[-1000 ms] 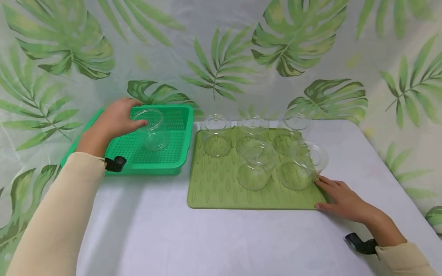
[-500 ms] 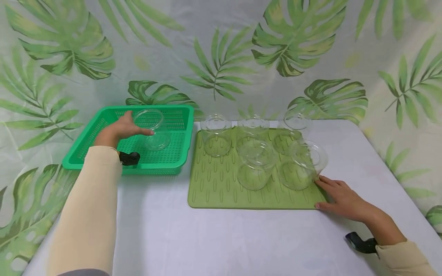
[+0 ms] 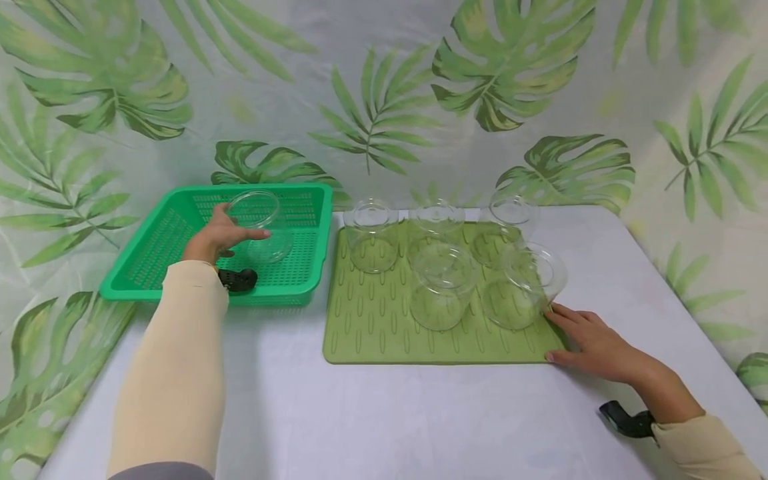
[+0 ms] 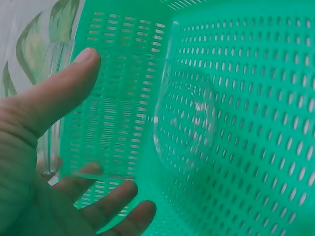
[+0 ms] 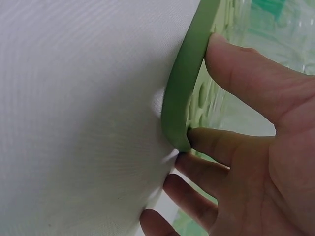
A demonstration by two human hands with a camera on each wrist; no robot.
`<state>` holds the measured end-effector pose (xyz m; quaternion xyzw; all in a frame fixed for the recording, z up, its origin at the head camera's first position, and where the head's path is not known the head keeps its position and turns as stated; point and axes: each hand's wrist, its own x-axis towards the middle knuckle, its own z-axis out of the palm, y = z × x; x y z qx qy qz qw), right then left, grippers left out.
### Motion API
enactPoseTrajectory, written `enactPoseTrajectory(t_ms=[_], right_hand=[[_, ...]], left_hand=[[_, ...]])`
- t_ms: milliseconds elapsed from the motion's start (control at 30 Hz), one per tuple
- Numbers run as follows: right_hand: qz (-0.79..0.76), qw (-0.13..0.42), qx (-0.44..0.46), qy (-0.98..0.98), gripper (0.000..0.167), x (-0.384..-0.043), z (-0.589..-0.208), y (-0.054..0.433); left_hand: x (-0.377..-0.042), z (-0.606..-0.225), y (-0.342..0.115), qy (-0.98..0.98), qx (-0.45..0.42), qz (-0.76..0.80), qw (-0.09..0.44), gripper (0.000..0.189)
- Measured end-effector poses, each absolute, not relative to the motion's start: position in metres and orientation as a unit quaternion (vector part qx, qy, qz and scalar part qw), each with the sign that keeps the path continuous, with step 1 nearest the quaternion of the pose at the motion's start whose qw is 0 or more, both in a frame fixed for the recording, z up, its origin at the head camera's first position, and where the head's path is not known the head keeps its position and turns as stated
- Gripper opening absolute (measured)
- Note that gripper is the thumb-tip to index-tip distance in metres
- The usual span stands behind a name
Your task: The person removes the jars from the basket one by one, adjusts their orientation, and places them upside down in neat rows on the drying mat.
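Note:
In the green basket stands a clear, straight-sided jar. My left hand reaches in at the jar's left side, thumb straight across its near wall. The left wrist view has the thumb and fingers of that hand spread on either side of the jar, fingers loosely bent. On the ribbed green mat, several similar clear jars stand in two rows. My right hand touches the mat's front right corner with straight fingers; its thumb rests on the mat's edge.
A white cloth covers the table. Behind it hangs a leaf-patterned curtain, close behind the basket and the mat. The front right jar stands just beyond my right fingertips.
My left hand has come down from above the basket's left side and moved right, beside the jar. The jar has kept its place. My right hand stays at the mat's corner.

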<state>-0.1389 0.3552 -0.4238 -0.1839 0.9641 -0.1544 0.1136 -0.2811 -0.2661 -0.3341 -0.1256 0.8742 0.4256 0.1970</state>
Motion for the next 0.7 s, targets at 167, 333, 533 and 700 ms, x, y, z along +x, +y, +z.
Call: enactPoseTrajectory(t_ms=[167, 333, 533, 700], right_hand=[[-0.158, 0.116, -0.182, 0.964, 0.081, -0.1396, -0.4236, 0.3544], [-0.156, 0.117, -0.180, 0.964, 0.081, -0.1382, -0.4248, 0.3543], [-0.154, 0.111, -0.181, 0.965, 0.080, -0.1378, -0.4241, 0.3536], [-0.154, 0.105, -0.186, 0.965, 0.080, -0.1380, -0.4242, 0.3533]], left_hand=[[-0.2800, -0.3398, -0.2694, 0.861, -0.124, 0.458, 0.186, 0.115], [-0.2805, -0.3420, -0.2693, 0.860, -0.123, 0.461, 0.183, 0.114], [-0.2808, -0.3420, -0.2698, 0.862, -0.122, 0.458, 0.179, 0.114], [-0.2814, -0.3420, -0.2683, 0.863, -0.129, 0.455, 0.177, 0.115]])
